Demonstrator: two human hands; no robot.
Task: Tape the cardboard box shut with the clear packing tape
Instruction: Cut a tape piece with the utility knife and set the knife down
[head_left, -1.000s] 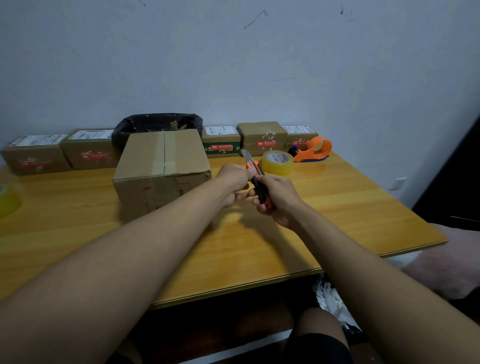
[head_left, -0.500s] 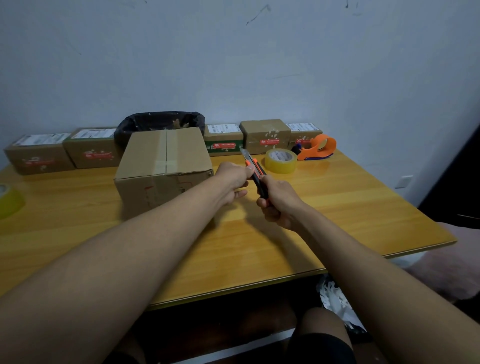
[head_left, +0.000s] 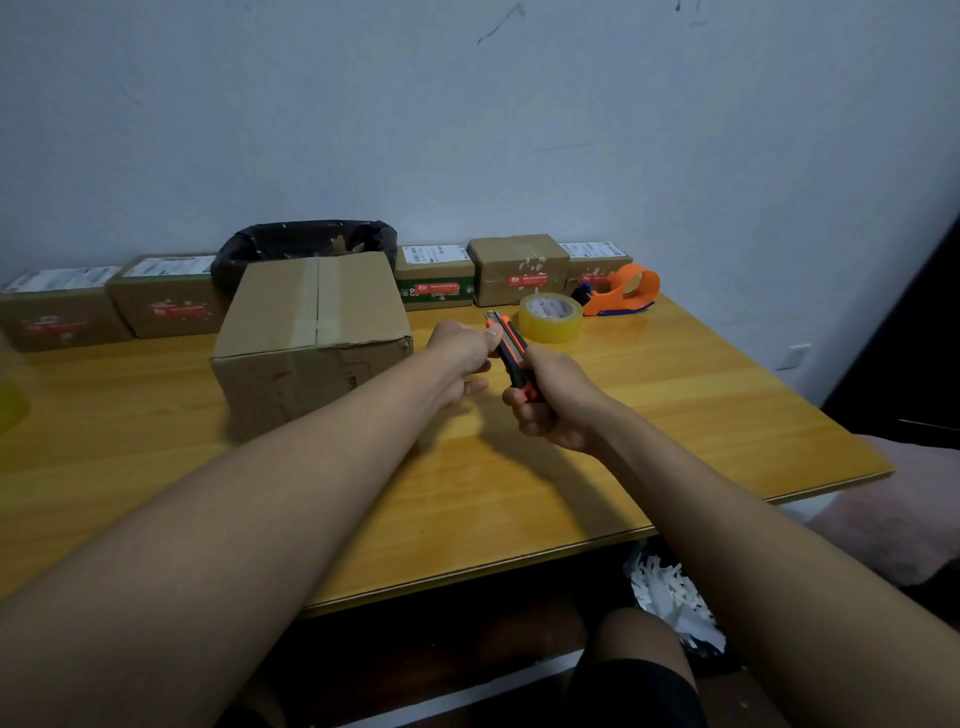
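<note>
A brown cardboard box (head_left: 311, 332) stands on the wooden table (head_left: 675, 395), its top flaps closed with a strip of clear tape along the seam. Right of the box, my right hand (head_left: 550, 400) grips the handle of an orange and black utility knife (head_left: 511, 351). My left hand (head_left: 462, 353) pinches the knife's upper end near the blade. A roll of clear packing tape (head_left: 550, 317) lies flat just behind the knife.
An orange tape dispenser (head_left: 623, 291) sits behind the roll. Several small labelled parcels (head_left: 519, 275) line the wall, with a black-lined bin (head_left: 306, 249) behind the box. Another yellowish tape roll (head_left: 10, 410) shows at the far left edge. Shredded paper (head_left: 670, 597) lies under the table.
Both hands and the knife have stayed nearly in place; the blade tip shows less above my left fingers than a second ago.
</note>
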